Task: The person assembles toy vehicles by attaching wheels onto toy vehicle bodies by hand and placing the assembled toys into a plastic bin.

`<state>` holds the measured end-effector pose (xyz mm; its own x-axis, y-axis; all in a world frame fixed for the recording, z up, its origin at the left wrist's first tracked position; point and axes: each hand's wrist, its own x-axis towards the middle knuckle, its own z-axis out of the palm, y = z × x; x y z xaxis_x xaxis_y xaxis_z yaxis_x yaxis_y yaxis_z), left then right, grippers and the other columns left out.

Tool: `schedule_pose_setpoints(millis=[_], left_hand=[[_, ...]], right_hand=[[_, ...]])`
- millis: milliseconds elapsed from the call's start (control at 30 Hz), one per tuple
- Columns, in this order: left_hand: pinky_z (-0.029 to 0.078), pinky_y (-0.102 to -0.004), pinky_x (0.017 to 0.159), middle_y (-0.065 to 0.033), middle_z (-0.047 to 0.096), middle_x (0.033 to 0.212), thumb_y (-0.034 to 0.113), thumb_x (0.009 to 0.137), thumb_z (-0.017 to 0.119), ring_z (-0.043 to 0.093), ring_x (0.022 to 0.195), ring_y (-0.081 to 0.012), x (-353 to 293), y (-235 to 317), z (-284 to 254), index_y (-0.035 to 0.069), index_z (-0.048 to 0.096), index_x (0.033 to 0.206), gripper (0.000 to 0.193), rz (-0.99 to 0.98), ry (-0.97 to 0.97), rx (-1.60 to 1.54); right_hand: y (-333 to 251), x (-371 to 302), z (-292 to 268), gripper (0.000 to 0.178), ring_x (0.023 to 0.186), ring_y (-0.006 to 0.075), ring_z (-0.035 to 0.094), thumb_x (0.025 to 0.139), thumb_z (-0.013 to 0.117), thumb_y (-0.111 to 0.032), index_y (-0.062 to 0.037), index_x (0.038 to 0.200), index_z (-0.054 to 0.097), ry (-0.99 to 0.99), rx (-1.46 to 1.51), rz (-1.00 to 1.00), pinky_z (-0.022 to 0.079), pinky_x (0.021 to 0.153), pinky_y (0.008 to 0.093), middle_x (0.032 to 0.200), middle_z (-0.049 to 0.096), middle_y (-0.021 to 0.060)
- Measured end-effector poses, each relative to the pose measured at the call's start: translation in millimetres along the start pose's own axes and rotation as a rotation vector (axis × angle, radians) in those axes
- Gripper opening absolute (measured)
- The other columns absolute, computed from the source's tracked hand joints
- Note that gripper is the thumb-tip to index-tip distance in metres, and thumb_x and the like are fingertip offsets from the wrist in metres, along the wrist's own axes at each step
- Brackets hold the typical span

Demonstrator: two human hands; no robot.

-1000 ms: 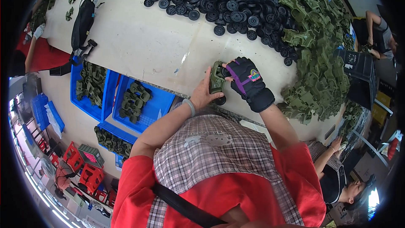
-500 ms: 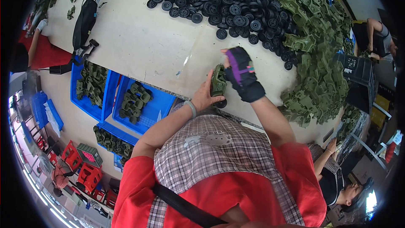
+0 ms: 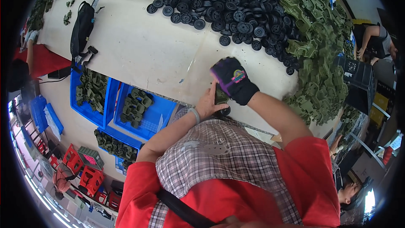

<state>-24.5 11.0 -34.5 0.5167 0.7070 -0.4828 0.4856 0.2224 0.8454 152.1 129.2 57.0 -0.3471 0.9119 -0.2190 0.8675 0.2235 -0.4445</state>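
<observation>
My left hand grips a green plastic toy vehicle body at the table's near edge, its fingers along the left side. A black wheel shows at the near end of that body, beside my left thumb. Over the far end lies my right hand, in a black and purple fingerless glove. Its fingers curl down and are mostly hidden, so what they hold cannot be made out. The glove covers much of the toy body.
A heap of black wheels lies at the far side. Green plastic bodies are piled on the right. Blue bins with green parts stand at left, below a black bag. Co-workers are at both sides.
My right hand has shifted left and nearer, from beside the toy body to over its far end, with its back turned up more. My left hand still grips the body.
</observation>
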Motion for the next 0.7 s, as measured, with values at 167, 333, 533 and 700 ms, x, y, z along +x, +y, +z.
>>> schedule_pose_setpoints(millis=[167,333,533,700], left_hand=[[0.050,-0.0492,0.110,-0.0348,0.056,0.143,0.056,0.083,0.091,0.060,0.129,-0.0489,-0.4,4.5,-2.2,0.004,-0.006,0.173,0.142,-0.044,-0.023,-0.012],[0.046,-0.0490,0.117,-0.0320,0.054,0.151,0.044,0.084,0.094,0.058,0.137,-0.0462,2.7,2.9,1.3,0.010,-0.006,0.174,0.139,-0.014,0.028,-0.092],[0.048,-0.0448,0.115,-0.0227,0.062,0.148,0.007,0.086,0.092,0.060,0.137,-0.0317,-24.1,1.5,-8.1,0.022,-0.022,0.172,0.143,0.054,0.040,-0.760],[0.041,-0.0451,0.123,-0.0142,0.051,0.163,0.000,0.086,0.087,0.051,0.149,-0.0273,-92.2,-14.2,-65.9,0.020,-0.005,0.176,0.130,0.083,0.084,-1.149]], right_hand=[[7.2,-0.1,5.1,0.023,0.100,0.0408,0.067,0.091,0.067,-0.024,-0.0062,0.105,0.069,-0.007,-0.041,-0.281,0.053,0.088,0.0522,0.103,0.070,0.0195],[10.0,-3.5,45.0,0.033,0.102,0.0451,0.068,0.102,0.062,-0.034,-0.0034,0.114,0.070,0.371,0.151,0.414,0.054,0.088,0.0540,0.108,0.072,0.0257],[12.6,-33.0,23.4,0.030,0.092,0.0124,0.059,0.108,0.066,-0.031,-0.0059,0.125,0.068,0.450,1.103,0.540,0.051,0.084,0.0320,0.097,0.064,0.0021],[50.3,-67.2,51.8,0.023,0.079,0.0115,0.058,0.108,0.066,-0.021,-0.0037,0.123,0.066,0.394,0.808,0.414,0.051,0.065,0.0310,0.095,0.062,0.0017]])
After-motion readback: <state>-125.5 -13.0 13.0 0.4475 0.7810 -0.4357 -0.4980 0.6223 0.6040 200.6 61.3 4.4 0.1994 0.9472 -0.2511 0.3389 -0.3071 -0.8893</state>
